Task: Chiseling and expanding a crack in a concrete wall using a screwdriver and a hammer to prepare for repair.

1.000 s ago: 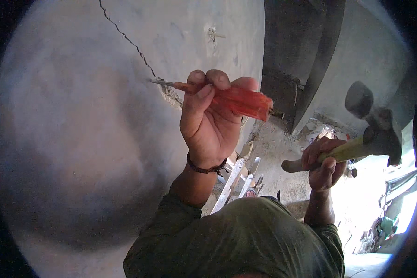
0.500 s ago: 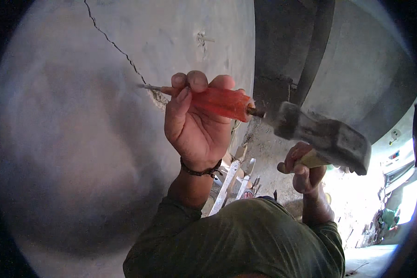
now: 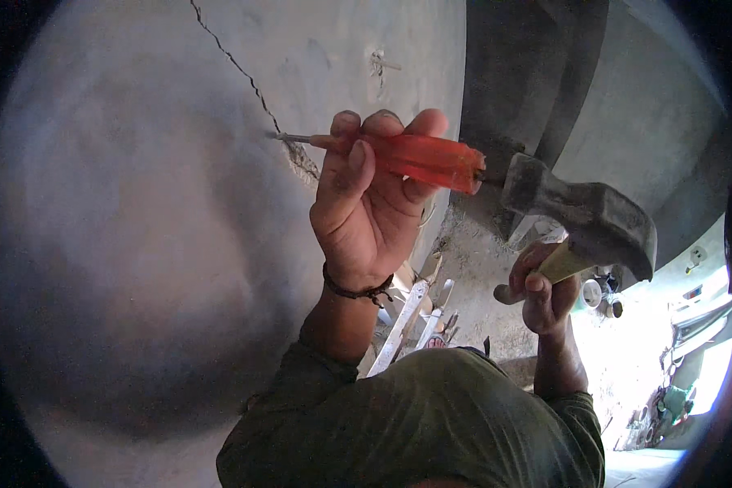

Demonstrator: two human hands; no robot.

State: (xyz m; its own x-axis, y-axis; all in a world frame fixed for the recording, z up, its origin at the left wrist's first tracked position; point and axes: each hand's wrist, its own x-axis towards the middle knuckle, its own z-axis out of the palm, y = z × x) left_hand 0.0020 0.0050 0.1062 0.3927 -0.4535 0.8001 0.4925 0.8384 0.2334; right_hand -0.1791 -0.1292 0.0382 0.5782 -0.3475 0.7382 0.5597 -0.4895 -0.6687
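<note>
My left hand [image 3: 370, 203] is wrapped round the red handle of a screwdriver [image 3: 431, 161], held nearly level. Its metal shank points left, and the tip meets the grey wall [image 3: 138, 211] at the lower end of a jagged crack [image 3: 237, 67], where plaster is chipped away. In my right hand [image 3: 545, 289] is a claw hammer [image 3: 598, 211], gripped by its pale handle close below the dark head. The hammer's striking face is right at the butt of the screwdriver; whether they touch I cannot tell.
Higher on the wall a small peg [image 3: 386, 63] sticks out of a broken patch. Below my left wrist stands a paint-spattered wooden ladder or frame [image 3: 403, 325]. White buckets [image 3: 590, 294] sit on the floor to the right, near bright light.
The view has shifted, so wall and hands appear farther right. The hammer head has tilted a little, its face still close to the screwdriver's butt. Both hands keep their holds.
</note>
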